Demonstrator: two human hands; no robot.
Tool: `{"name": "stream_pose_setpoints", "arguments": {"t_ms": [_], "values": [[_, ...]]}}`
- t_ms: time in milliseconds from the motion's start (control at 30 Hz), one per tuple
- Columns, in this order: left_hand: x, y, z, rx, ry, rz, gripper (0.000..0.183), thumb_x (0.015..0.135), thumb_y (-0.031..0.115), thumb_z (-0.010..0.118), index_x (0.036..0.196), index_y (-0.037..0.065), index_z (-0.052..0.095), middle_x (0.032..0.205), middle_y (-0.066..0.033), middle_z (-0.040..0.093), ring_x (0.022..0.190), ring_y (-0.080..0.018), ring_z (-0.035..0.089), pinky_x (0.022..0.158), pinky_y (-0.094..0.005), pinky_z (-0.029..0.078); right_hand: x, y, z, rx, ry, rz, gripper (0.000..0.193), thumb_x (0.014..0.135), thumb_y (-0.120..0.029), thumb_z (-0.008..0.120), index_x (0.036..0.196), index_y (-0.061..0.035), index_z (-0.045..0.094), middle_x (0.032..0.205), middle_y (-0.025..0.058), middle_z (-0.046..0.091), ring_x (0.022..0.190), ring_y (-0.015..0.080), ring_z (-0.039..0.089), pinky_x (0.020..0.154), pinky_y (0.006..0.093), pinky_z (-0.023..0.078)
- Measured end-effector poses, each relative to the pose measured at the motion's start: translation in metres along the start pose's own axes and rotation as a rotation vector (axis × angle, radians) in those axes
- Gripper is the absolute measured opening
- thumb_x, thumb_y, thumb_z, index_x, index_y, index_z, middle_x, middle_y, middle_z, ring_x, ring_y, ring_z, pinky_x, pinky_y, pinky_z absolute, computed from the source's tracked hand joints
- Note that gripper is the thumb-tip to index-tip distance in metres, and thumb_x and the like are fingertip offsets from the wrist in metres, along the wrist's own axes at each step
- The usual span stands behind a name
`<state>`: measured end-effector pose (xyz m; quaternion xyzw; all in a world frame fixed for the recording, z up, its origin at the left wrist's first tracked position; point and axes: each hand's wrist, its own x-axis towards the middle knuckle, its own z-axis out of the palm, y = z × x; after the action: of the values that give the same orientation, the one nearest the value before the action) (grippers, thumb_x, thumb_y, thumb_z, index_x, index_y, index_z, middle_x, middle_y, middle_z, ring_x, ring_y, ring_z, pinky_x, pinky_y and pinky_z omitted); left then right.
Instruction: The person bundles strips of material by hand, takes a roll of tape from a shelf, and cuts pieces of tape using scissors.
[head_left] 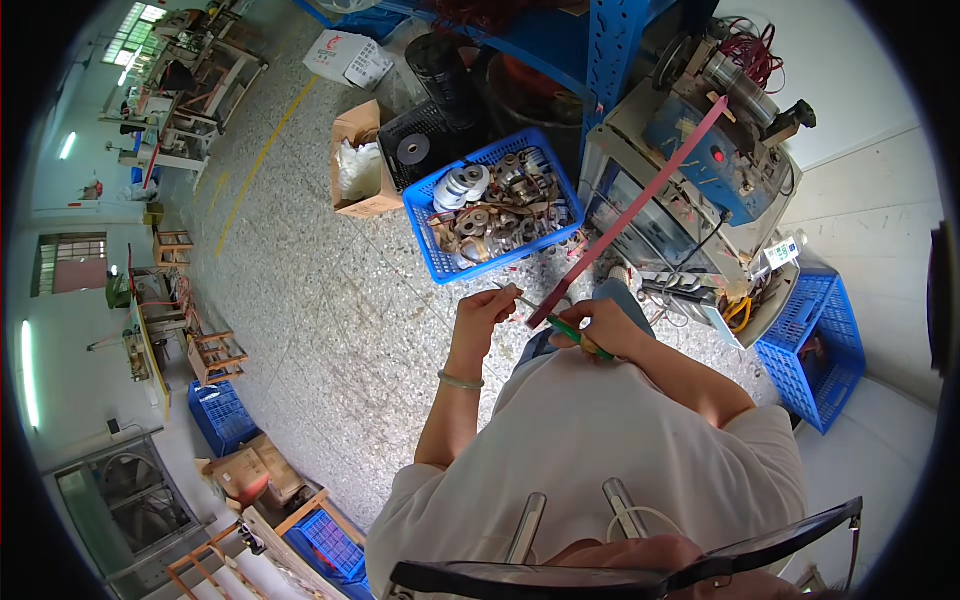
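Note:
My right hand [598, 327] is closed around a green-handled tool [568, 329], its thin metal shaft pointing toward my left hand. Whether it is a screwdriver or another hand tool cannot be made out. With fingertips pinched together, my left hand [487, 312] is at the tip of that shaft; what lies between the fingers is too small to tell. A long flat red strap [640, 203] slants down from the roller of a bench machine [715, 150] to a darker end between my two hands, just in front of my body.
Ahead on the speckled floor stands a blue plastic basket [438, 262] of spools and metal parts. Beside it are a black crate [400, 130] and a cardboard box [372, 207]. Another blue crate [825, 350] sits at right, and blue shelving [607, 60] rises behind.

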<state>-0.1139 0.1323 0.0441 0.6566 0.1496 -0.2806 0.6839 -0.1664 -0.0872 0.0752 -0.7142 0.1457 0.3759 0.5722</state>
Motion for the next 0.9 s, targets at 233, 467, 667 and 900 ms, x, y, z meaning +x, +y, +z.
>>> {"name": "stream_pose_setpoints", "arguments": {"t_ms": [233,467,667,900], "values": [[-0.003,-0.003,-0.005,-0.012,-0.008,0.011,0.033,0.084,0.029,0.067,0.086,-0.003,0.069,0.066,0.0,0.057,0.06,-0.0064,0.045,0.057,-0.0204,0.036,-0.004,-0.008,0.003,-0.006,-0.001,-0.018,0.061,0.062,-0.044,0.082,0.098,0.0029,0.065,0.087,0.0092,0.063,0.056,0.0153,0.059,0.046,0.029,0.047],[-0.005,-0.006,-0.006,-0.011,0.011,0.023,0.033,0.084,0.03,0.066,0.085,-0.003,0.069,0.066,0.0004,0.056,0.061,-0.0059,0.045,0.057,-0.0203,0.035,-0.003,-0.008,0.004,-0.036,-0.014,0.007,0.059,0.063,-0.042,0.082,0.1,0.0017,0.065,0.086,0.0085,0.063,0.052,0.0144,0.058,0.043,0.0286,0.046],[-0.005,-0.008,-0.004,-0.015,0.006,0.029,0.034,0.084,0.031,0.066,0.086,-0.003,0.069,0.066,0.0005,0.056,0.061,-0.0058,0.045,0.057,-0.0201,0.035,-0.003,-0.007,0.004,-0.039,-0.004,0.012,0.061,0.063,-0.042,0.082,0.101,0.0014,0.065,0.087,0.0091,0.063,0.052,0.0144,0.059,0.043,0.0288,0.047],[-0.005,-0.006,-0.001,-0.002,-0.005,0.02,0.034,0.084,0.032,0.066,0.088,-0.002,0.07,0.068,-0.0001,0.057,0.062,-0.0061,0.046,0.057,-0.0205,0.036,-0.003,0.0,0.003,-0.035,0.0,-0.005,0.06,0.063,-0.043,0.082,0.101,0.0006,0.065,0.087,0.0092,0.063,0.053,0.0148,0.059,0.044,0.029,0.047]]}}
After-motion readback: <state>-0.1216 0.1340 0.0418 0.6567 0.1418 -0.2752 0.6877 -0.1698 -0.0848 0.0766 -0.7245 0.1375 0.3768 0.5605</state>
